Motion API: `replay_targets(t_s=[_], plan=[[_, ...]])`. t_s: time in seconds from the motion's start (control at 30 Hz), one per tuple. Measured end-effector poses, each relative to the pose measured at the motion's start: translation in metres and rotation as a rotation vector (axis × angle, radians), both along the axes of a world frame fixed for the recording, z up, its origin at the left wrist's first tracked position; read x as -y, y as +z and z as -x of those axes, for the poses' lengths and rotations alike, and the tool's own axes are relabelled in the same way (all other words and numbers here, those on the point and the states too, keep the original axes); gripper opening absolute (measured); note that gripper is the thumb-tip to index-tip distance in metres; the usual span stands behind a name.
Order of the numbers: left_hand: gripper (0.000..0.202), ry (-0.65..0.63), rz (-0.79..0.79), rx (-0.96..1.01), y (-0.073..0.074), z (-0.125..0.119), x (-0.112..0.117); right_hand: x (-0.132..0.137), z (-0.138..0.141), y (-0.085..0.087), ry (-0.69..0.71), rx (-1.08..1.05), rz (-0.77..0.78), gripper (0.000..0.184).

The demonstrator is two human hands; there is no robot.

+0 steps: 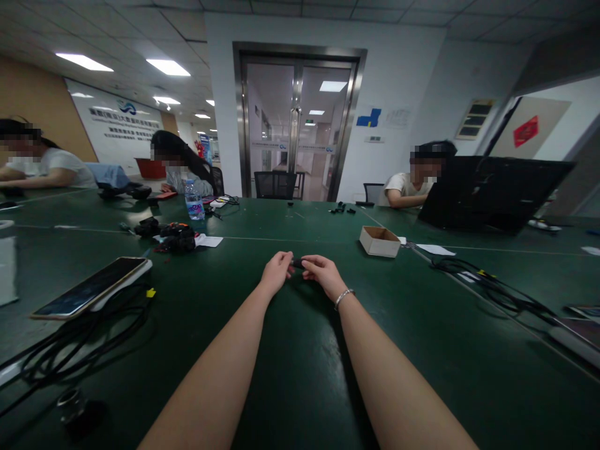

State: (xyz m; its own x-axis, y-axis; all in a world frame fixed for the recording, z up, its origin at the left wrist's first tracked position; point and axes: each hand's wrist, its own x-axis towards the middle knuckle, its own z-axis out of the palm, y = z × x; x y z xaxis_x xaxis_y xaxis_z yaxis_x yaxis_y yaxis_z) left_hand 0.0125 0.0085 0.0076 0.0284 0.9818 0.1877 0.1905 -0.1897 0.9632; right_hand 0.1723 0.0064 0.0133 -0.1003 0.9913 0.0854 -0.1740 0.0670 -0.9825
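Both hands meet over the green table [300, 350], a short way above its surface or resting on it; I cannot tell which. Between them is a small black cylindrical piece [298, 263], lying roughly level. My right hand [323, 274], with a silver bracelet [344, 299] on its wrist, pinches the right end between thumb and fingers. The fingers of my left hand [276, 274] are closed at the left end, where a small greyish part shows. Fingertips hide much of the piece, so its exact kind is unclear.
An open small box [379, 242] stands right of my hands. Black cables lie at left [94, 337] and right [501, 290]. A phone [91, 287], a metal-topped cylindrical part [71, 406], a water bottle [194, 201] and a monitor [492, 194] are around. Several people sit beyond.
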Motion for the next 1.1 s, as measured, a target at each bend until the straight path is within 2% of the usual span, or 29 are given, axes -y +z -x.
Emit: replay_targets(t_s=[0.13, 0.3, 0.43, 0.6, 0.7, 1.1], plan=[[0.022, 0.017, -0.080, -0.059, -0.0049, 0.0010, -0.0057, 0.0007, 0.0009, 0.0008, 0.010, 0.010, 0.002, 0.024], [0.027, 0.050, 0.005, -0.058, -0.0051, 0.0021, -0.0074, 0.0009, 0.0005, 0.0000, 0.024, -0.004, 0.001, 0.023], [0.023, 0.074, -0.032, -0.073, -0.0028, 0.0018, -0.0057, 0.0008, 0.0000, -0.0010, 0.029, -0.003, -0.008, 0.023], [0.035, 0.022, 0.013, -0.087, 0.0002, 0.0014, -0.0027, 0.0015, -0.0004, -0.0012, 0.034, -0.022, -0.012, 0.021], [0.027, 0.015, -0.018, -0.083, 0.0003, 0.0012, -0.0018, 0.0017, -0.0006, -0.0010, 0.038, -0.020, -0.015, 0.022], [0.030, 0.005, -0.013, -0.057, -0.0026, 0.0018, -0.0024, -0.0001, -0.0003, -0.0025, 0.025, -0.017, -0.017, 0.023]])
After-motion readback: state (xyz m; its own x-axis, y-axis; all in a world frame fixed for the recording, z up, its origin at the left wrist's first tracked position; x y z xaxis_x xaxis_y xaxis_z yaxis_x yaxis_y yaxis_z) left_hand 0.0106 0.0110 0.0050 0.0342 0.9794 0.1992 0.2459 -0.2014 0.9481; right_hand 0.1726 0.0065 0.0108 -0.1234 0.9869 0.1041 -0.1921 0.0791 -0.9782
